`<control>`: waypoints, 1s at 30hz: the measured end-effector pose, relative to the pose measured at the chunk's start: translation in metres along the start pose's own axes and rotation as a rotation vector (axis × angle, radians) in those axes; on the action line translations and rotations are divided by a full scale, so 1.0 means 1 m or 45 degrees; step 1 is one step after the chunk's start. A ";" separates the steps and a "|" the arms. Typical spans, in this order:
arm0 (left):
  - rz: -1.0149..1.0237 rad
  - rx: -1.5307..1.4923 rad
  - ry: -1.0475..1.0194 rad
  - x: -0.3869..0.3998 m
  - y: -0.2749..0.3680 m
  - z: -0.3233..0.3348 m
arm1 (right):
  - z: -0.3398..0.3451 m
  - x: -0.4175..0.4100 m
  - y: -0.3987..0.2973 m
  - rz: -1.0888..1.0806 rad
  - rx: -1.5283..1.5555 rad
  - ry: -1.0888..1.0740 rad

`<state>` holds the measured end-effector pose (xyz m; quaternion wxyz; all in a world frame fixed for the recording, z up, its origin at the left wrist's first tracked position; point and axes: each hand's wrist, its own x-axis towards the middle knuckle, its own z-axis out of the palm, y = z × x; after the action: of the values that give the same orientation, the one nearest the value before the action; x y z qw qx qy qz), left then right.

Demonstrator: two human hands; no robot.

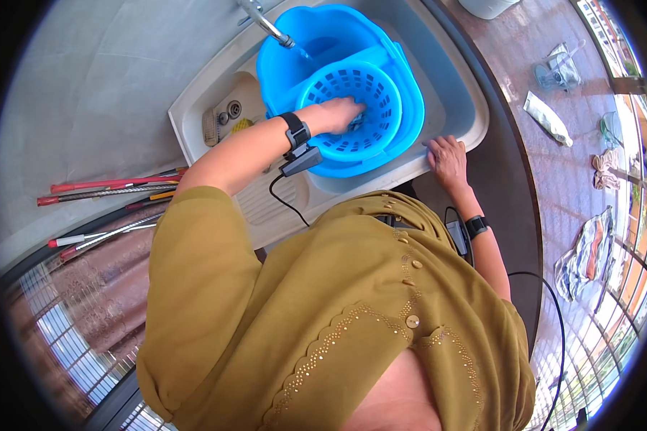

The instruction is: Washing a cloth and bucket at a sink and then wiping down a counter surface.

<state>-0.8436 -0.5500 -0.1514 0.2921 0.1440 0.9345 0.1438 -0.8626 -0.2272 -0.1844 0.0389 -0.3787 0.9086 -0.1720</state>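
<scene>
My left hand (344, 114), slightly blurred, reaches into the round wringer basket (391, 110) of a blue plastic mop bucket (280, 70). Its fingers touch a dark bluish, wet-looking thing (357, 123) at the basket's bottom; whether they grip it is hidden. The bucket stands in a white laundry sink (466, 108). Water runs from a chrome tap (272, 27) into the bucket's open half. My right hand (446, 156) rests on the sink's front rim near the right corner, fingers bent and holding nothing.
A scrubbing brush (211, 127) and a yellow sponge (242, 125) lie in the sink's left part. Several long handles (113, 186) lean at the left. On the right ledge are a white tube (548, 119), a clear cup (550, 75) and a crumpled cloth (587, 253). Black cables hang from both wrists.
</scene>
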 end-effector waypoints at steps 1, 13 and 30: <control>0.038 -0.132 -0.087 -0.002 0.002 -0.001 | -0.001 0.000 0.000 0.015 0.009 0.003; 0.039 -0.229 0.069 0.034 0.011 -0.003 | -0.001 0.001 0.004 -0.005 0.040 0.010; -0.370 -1.625 0.217 -0.064 -0.043 -0.081 | 0.004 0.005 0.004 0.002 -0.040 -0.036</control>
<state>-0.8485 -0.6270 -0.0707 0.2615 -0.1969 0.6956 0.6395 -0.8675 -0.2295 -0.1895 0.0460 -0.3809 0.9108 -0.1522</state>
